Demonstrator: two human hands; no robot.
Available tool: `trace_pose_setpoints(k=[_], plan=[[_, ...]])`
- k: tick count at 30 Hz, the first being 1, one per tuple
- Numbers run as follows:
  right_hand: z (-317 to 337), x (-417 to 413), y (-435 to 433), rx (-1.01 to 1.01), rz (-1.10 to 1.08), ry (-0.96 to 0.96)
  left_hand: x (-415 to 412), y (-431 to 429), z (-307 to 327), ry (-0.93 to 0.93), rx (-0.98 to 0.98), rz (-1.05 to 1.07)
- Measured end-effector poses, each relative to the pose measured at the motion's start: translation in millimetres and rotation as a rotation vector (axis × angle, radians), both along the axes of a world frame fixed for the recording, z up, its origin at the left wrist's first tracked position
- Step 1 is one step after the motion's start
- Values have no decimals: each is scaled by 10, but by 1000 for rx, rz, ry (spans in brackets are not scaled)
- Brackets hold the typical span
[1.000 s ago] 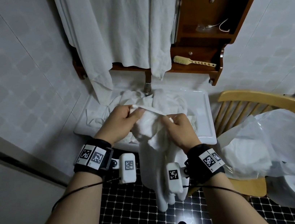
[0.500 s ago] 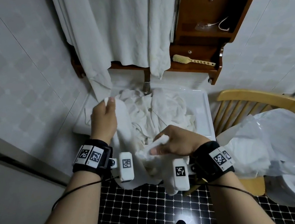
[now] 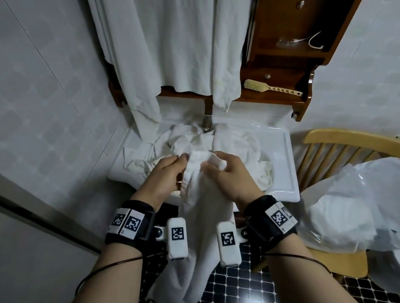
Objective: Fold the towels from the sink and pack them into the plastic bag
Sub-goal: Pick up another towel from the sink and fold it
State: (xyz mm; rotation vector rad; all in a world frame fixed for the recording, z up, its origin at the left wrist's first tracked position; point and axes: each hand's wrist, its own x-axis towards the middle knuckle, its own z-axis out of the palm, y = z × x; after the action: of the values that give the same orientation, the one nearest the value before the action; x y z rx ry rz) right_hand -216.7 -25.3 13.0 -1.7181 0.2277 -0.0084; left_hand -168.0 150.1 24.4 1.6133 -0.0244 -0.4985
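White crumpled cloth towel hangs at the near edge of the white rectangular ceramic sink. Both hands, left hand and right hand, pinch its top edge close together, probably to align corners for folding. At right, a translucent plastic bag lies on a pale wooden chair, over a black mosaic floor.

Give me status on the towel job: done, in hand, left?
Done: white cloth, apparently towels, sits inside the plastic bag on the chair. In hand: left hand and right hand pinch the top edge of one towel, which hangs unfolded toward the floor. Left: fold and bag it, then the crumpled towels in the sink.
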Motion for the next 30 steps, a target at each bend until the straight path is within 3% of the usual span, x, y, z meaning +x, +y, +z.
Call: trace_pose_setpoints(k=[7,12,18,21,27,30], plan=[[82,-1,68,-329,-142,-84,-8,-37,27,-34,17,-72],[114,5,59,-472,-143,-41,-49,-98,115,-103,96,-82],[186,-23,37,-471,-170,-37,-89,-134,206,-155,200,-168],[192,-38,8,-478,-193,-63,-109,-187,261,-270,245,-270],[165,9,-169,-491,-115,-82,-1,-125,173,-432,370,-133],[93,32,-259,-544,-222,-114,-4,-143,231,-456,345,-47]])
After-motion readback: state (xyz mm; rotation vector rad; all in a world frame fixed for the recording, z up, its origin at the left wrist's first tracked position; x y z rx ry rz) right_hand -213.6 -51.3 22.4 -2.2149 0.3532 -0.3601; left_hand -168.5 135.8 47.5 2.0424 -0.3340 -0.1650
